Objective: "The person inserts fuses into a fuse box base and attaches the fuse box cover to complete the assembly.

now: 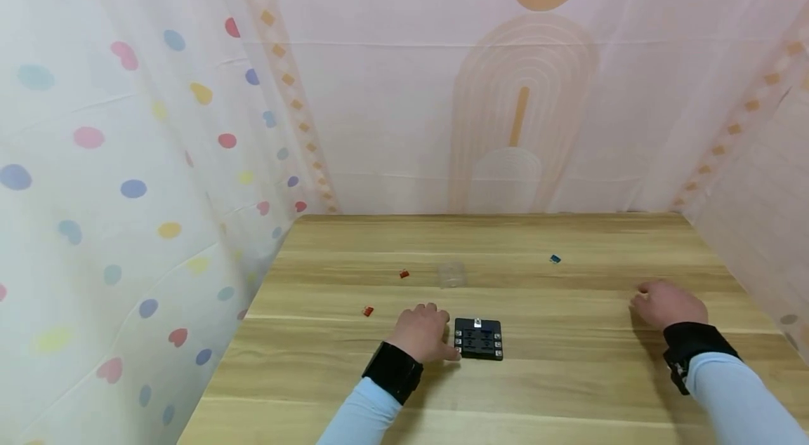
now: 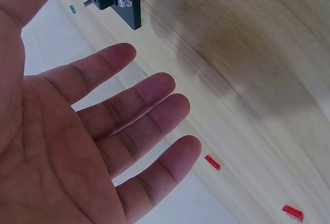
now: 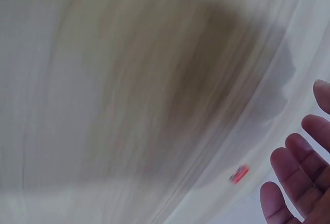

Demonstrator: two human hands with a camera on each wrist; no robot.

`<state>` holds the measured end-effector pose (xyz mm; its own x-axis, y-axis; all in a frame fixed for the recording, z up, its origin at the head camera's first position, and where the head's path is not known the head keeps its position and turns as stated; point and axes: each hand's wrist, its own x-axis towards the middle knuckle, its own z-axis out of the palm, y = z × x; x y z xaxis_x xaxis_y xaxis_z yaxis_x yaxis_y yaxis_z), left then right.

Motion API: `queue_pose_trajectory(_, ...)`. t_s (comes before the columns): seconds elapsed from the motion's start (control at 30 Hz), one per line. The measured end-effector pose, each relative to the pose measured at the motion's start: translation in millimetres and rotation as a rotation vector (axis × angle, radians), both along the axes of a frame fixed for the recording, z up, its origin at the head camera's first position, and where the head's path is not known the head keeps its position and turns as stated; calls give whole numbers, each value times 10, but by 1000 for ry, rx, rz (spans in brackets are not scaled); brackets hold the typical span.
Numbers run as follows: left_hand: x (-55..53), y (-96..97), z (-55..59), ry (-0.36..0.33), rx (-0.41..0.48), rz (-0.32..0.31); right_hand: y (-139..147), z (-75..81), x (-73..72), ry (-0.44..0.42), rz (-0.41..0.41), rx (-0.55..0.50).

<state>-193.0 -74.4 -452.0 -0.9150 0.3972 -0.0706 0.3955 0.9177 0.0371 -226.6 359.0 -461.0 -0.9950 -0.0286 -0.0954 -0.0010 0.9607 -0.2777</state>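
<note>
A wood-grained table [image 1: 588, 392] fills the lower middle of the head frame, and both hands are held low over it. The left hand [image 1: 422, 333], at lower centre, is seen with its fingers apart and nearly straight, nothing gripped between them; the right hand [image 1: 671, 306], toward the right edge, is loosely bent, and no object is seen in the part of it that is shown. Just right of the left hand lies the black terminal block [image 1: 478, 340], its lower left corner overlapped by the left thumb, though whether it is touched cannot be told. The left hand is plainly the nearer one; from the right hand the block lies well apart, toward the frame's left and slightly lower. Its long axis cannot be settled, since its outline looks almost square, but its screw columns are seen to run up and down the frame. Above the block a clear plastic piece [image 1: 451, 275] is found, with two small red pieces [image 1: 369, 311] to the left and a tiny blue piece [image 1: 555, 259] at upper right.
</note>
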Motion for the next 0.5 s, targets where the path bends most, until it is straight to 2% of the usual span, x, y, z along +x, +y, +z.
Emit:
queue_pose_trajectory(0.23,-5,7,0,-3,3,-1,311,22,3,-7,-32,19)
queue_pose_trajectory(0.5,11,16,4,-12,10,8,460,-1,0,5,-25,40)
